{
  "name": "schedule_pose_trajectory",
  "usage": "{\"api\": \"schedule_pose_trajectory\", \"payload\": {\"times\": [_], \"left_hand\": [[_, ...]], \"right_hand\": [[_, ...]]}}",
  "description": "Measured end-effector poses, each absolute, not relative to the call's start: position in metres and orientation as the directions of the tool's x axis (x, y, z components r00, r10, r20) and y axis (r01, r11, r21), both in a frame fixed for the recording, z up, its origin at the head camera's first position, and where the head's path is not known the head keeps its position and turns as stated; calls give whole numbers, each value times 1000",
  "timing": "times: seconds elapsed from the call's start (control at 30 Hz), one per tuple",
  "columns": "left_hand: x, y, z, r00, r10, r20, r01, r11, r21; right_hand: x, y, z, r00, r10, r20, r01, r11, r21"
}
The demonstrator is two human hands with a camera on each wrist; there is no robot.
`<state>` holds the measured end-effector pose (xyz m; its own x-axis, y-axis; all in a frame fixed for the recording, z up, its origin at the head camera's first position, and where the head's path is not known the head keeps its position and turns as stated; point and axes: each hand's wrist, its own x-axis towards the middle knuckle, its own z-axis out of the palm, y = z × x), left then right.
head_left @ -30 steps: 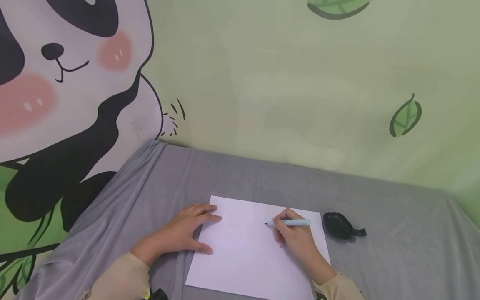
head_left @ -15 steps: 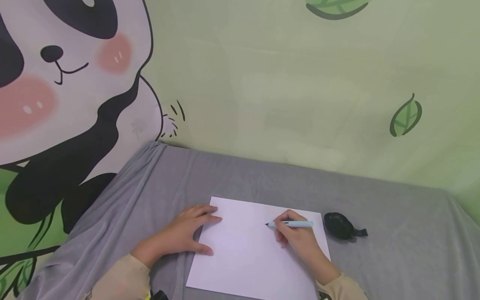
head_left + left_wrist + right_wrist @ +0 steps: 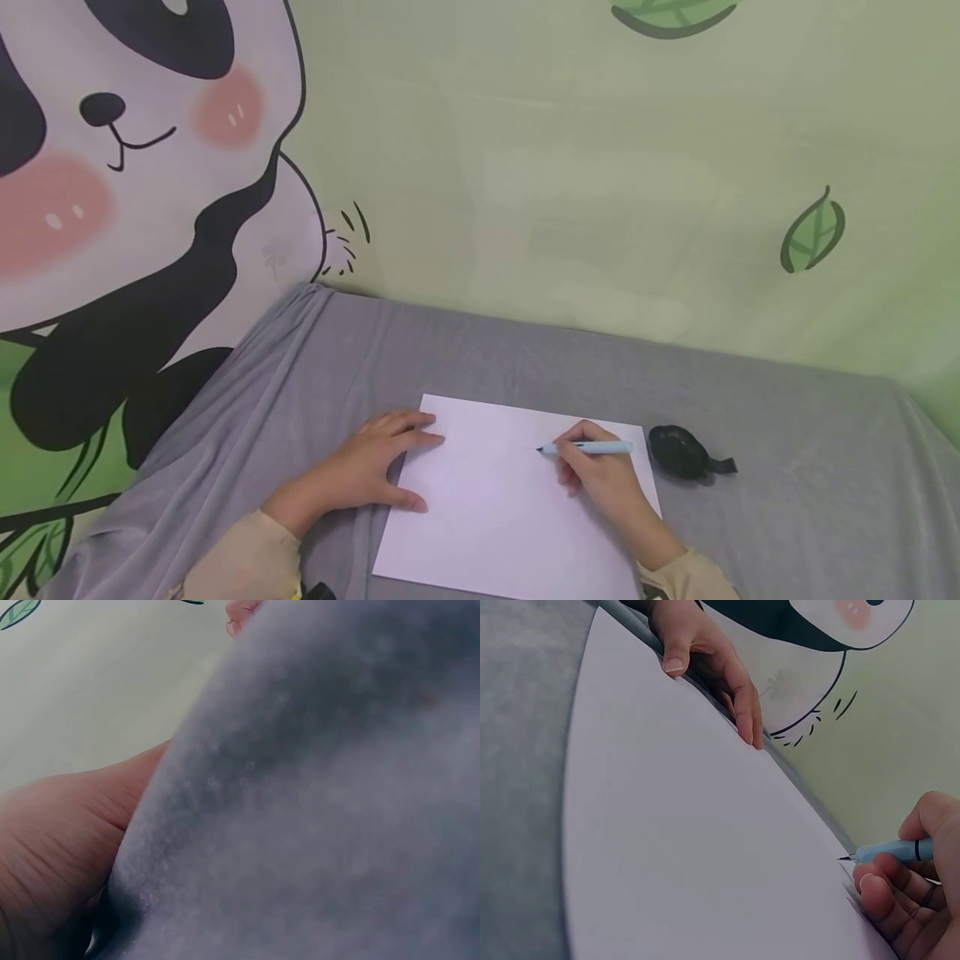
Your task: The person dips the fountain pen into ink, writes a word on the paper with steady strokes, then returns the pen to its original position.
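A sheet of white paper [image 3: 487, 500] lies flat on grey cloth. My right hand [image 3: 600, 475] pinches a light blue pen [image 3: 603, 447] between thumb and fingers over the sheet's right half. The dark pen tip points left, right at the paper's surface. In the right wrist view the pen [image 3: 892, 850] shows a slim pointed tip. My left hand [image 3: 367, 462] rests at the sheet's left edge, thumb and fingers spread, fingertips on the paper. The left wrist view is mostly blurred grey fabric [image 3: 322, 847], with part of my left hand [image 3: 60, 855] beside it.
A rounded black object [image 3: 677, 452] with a short tab lies just right of the paper. Grey cloth [image 3: 480, 350] covers the tabletop back to a green wall [image 3: 525, 183]. A panda [image 3: 150, 208] is painted on the wall at the left.
My right hand and the pen have shifted slightly to the right across the paper. The left hand stays in place on the sheet's edge.
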<state>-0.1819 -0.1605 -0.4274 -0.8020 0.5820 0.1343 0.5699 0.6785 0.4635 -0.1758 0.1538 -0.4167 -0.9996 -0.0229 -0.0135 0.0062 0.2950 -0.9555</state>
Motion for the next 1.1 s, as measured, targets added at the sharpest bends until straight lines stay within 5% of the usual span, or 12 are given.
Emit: {"api": "schedule_pose_trajectory", "payload": {"times": [1.1], "left_hand": [[-183,-162,-429,-791,588,169,592,667,451]], "right_hand": [[-178,161,-416,-998,61,-13,31,317,-948]]}}
